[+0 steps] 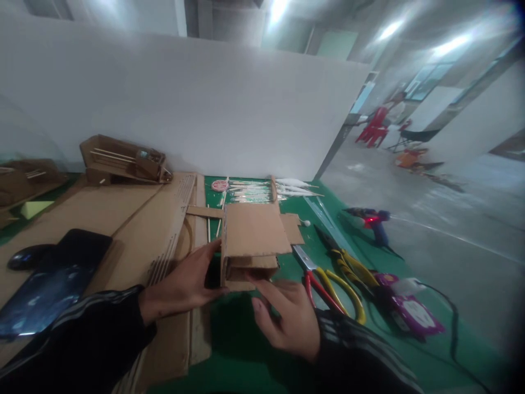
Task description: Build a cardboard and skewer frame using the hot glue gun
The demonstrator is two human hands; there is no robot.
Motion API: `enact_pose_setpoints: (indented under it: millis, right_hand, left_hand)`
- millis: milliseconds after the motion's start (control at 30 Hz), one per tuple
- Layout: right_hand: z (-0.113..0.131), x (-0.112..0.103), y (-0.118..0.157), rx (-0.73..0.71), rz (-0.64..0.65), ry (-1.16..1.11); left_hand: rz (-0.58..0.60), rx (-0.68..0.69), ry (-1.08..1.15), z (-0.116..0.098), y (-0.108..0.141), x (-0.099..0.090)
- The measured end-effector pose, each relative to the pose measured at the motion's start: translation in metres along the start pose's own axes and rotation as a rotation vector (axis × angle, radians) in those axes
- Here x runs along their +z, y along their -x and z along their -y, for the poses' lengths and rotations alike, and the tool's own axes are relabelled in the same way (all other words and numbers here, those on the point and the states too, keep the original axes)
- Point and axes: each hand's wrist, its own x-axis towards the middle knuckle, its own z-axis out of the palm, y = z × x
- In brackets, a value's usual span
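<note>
In the middle of the head view is a small brown cardboard box point(256, 230), with a flat top panel and an opening in the side facing me. My left hand point(191, 276) grips its left side, thumb at the lower front corner and fingers farther back. My right hand point(287, 317) is at the front, its index finger stretched to the opening's edge and its thumb apart below; I see nothing held in it. A cardboard strip point(205, 212) sticks out at the left, and a smaller cardboard piece point(293, 229) at the right.
Right of the box lie red-and-yellow-handled scissors point(328, 284), yellow-handled pliers point(353, 268), a purple packet point(412, 312) and a glue gun point(375, 221). Wrapped cotton swabs point(252, 191) lie behind. At left are cardboard sheets point(135, 210), a phone-like black slab point(45, 295) and another cardboard build point(123, 161).
</note>
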Motion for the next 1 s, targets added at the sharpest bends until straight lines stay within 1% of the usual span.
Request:
enact_pose_setpoints:
  millis: [200, 333, 500, 600, 733, 800, 867, 1000]
  right_hand:
    - [0.001, 0.005, -0.001, 0.049, 0.059, -0.005]
    - [0.002, 0.005, -0.003, 0.081, 0.098, -0.046]
    - [0.002, 0.005, -0.002, 0.09, 0.09, -0.048]
    - [0.001, 0.004, -0.002, 0.067, 0.044, -0.052]
    - [0.003, -0.004, -0.003, 0.037, -0.045, -0.083]
    - [0.003, -0.007, -0.002, 0.059, -0.103, -0.105]
    - [0.003, -0.007, 0.0, 0.155, -0.176, -0.128]
    - [-0.002, -0.002, 0.0, 0.431, -0.346, -0.22]
  left_hand:
    - [-0.029, 0.021, -0.102, -0.002, 0.002, -0.001]
    - [-0.024, 0.03, -0.088, -0.003, 0.002, -0.001]
    - [-0.033, 0.038, -0.133, -0.008, 0.001, -0.002]
    - [-0.021, 0.043, -0.135, -0.008, 0.001, -0.003]
    - [-0.027, 0.031, -0.141, -0.003, 0.002, -0.002]
    - [-0.026, 0.032, -0.144, -0.001, 0.003, -0.001]
    - [-0.009, 0.019, -0.143, 0.0, 0.005, -0.001]
    - [-0.006, -0.042, -0.143, 0.002, 0.011, -0.001]
